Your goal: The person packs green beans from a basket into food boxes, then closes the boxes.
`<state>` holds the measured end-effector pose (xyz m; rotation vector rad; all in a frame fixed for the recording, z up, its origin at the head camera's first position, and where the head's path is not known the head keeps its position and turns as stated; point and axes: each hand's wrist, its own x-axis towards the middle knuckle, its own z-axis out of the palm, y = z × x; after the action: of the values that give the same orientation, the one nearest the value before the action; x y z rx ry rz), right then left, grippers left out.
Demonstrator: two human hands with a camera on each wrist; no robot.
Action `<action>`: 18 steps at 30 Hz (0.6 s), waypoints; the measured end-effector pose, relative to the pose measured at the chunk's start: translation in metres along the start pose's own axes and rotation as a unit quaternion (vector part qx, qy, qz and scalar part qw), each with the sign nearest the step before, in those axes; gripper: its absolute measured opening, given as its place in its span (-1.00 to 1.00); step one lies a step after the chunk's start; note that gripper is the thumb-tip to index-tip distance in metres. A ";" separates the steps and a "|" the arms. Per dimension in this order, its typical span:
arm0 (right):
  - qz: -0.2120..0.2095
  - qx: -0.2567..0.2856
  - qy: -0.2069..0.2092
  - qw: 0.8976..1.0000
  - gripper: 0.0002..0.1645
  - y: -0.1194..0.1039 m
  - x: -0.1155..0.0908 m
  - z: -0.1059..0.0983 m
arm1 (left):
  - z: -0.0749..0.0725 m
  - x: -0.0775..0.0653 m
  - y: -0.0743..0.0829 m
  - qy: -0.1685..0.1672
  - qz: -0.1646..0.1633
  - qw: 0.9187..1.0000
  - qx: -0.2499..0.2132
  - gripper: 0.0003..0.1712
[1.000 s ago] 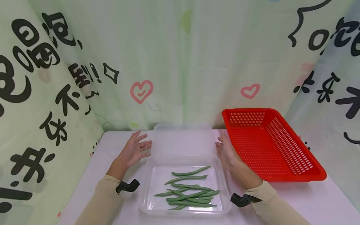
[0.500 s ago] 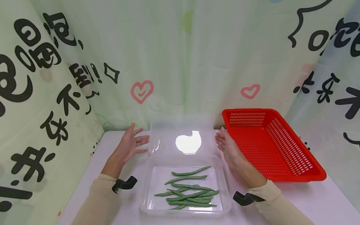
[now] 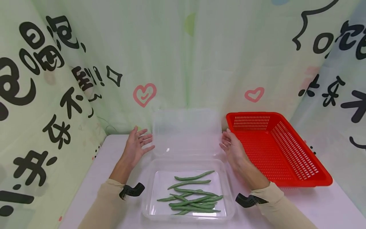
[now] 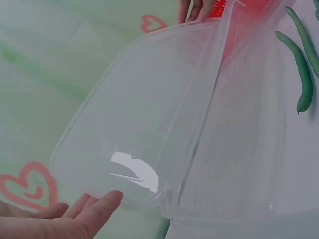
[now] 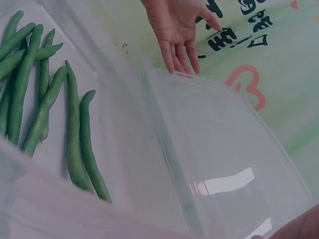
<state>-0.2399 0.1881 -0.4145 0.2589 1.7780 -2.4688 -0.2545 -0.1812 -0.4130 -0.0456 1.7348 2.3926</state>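
Observation:
A clear plastic container (image 3: 146, 202) stands on the table, with several green beans (image 3: 190, 201) lying on its bottom. Its clear lid (image 3: 187, 133) is raised at a slant behind the back rim. On the lid's left side is my left hand (image 3: 135, 146), fingers spread and extended at the edge; in the left wrist view its fingers (image 4: 102, 209) reach the lid's corner. My right hand (image 3: 233, 151) is at the opposite edge with fingers slightly bent. Neither hand visibly pinches the lid. In the right wrist view, my left hand's fingertips (image 5: 182, 69) meet the lid edge.
A red slotted plastic basket (image 3: 266, 152) sits at the right, just beyond my right hand. Behind the table (image 3: 114, 146) hangs a pale green curtain (image 3: 200, 63) with printed hearts and characters. Curtains also close off both sides.
The lid has tilted further up, its far edge now higher against the curtain. A bright glare crossed it midway. Both hands have shifted only slightly alongside; the beans and basket stay put.

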 end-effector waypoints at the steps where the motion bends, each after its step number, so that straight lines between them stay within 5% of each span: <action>1: 0.000 0.005 -0.003 1.000 -0.20 0.000 0.000 0.000 | 0.001 -0.001 0.000 0.004 0.002 1.000 -0.006 -0.02; 18: 0.045 0.140 -0.040 0.988 -0.34 -0.007 -0.004 -0.006 | 0.003 -0.003 -0.003 0.066 0.008 0.993 -0.100 -0.50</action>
<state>-0.2367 0.1961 -0.4097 0.2493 1.3555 -2.6182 -0.2511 -0.1779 -0.4143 -0.2242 1.5444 2.6206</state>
